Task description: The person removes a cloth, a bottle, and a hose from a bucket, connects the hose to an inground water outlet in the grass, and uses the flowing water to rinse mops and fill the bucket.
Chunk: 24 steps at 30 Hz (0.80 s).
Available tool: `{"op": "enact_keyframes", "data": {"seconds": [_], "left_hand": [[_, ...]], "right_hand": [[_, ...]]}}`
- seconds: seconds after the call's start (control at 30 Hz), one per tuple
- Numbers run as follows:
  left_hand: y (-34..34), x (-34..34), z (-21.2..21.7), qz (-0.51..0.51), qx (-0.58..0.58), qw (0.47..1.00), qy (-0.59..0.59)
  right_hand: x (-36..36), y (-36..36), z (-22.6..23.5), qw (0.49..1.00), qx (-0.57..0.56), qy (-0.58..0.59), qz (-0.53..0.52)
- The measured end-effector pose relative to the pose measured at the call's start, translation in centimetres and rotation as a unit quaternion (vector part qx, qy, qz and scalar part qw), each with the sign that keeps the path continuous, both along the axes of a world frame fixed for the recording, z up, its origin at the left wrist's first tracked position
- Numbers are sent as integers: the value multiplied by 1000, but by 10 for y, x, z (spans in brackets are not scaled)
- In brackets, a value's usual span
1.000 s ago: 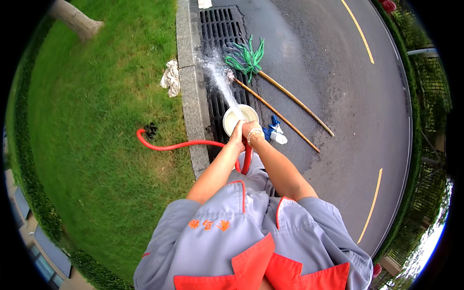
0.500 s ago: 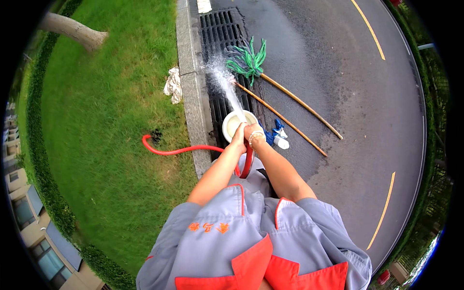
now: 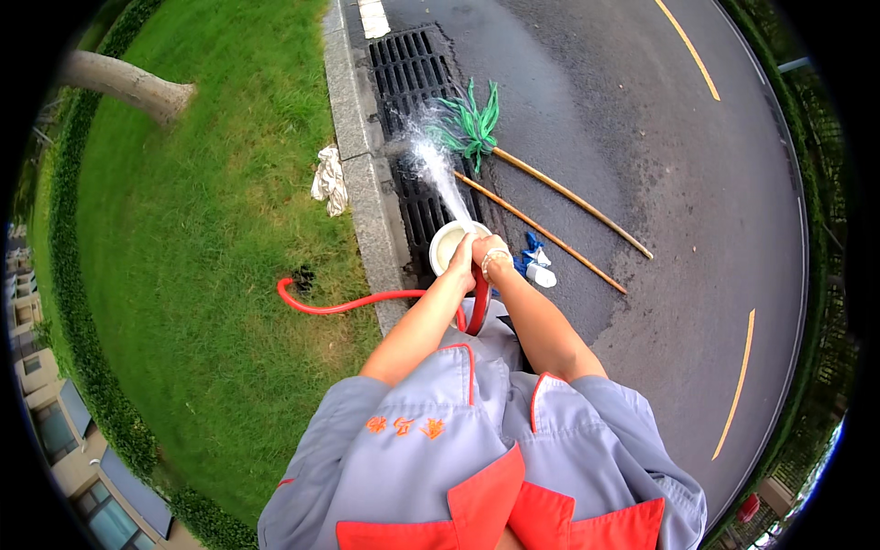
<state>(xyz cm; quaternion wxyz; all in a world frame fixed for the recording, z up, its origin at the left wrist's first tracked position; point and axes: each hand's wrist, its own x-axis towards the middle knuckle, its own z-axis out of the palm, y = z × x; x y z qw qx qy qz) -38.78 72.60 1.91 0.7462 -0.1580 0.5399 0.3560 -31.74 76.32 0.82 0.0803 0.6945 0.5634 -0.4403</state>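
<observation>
Rinsing is what I am doing here: my left hand [image 3: 461, 255] is closed on the near rim of the white bowl [image 3: 451, 242], tipping it over the drain grate [image 3: 412, 110] beside the curb [image 3: 359, 174], while my right hand [image 3: 493, 260] is clamped on the end of the red hose [image 3: 367, 301], whose loop is trailing back across the grass [image 3: 202, 238]. The two hands are pressed close together, nearly touching. A water jet [image 3: 435, 165] is arcing away from the bowl and landing on the grate near the green mop head [image 3: 472, 124].

To do this well, I judge I should be keeping the bowl angled away from me so the spray carries onto the grate and not onto my grey uniform [image 3: 477, 440], turning the bowl slowly so the stream sweeps the whole inside, and pinching the hose steadily so the jet does not wander toward the white rag [image 3: 328, 179] on the curb or the blue and white items [image 3: 533, 261] by the wooden handles [image 3: 550, 234].

Compared with a second ago, both hands are keeping the same grip and the jet is falling on the same spot; only my head is shifting, so the tree trunk [image 3: 128, 84] is sitting lower at the left.
</observation>
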Motion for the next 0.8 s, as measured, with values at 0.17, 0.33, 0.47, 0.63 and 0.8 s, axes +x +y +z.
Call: {"op": "enact_keyframes", "data": {"seconds": [0.17,0.33,0.47,0.63,0.8], "left_hand": [[-3,-32,-4,25,17,999,-24],[0,-43,-3,15,11,999,-34],[1,-42,-1,13,16,998,-66],[-5,-49,-2,33,14,998,-61],[-12,-65,6,42,25,997,-64]], "right_hand": [[-36,1,20,1000,-23,-3,-9],[-48,0,23,997,-30,-11,-68],[-43,2,21,997,-19,-28,-68],[-55,-4,30,998,-26,-19,-56],[-66,-4,10,999,-17,-47,-12]]}}
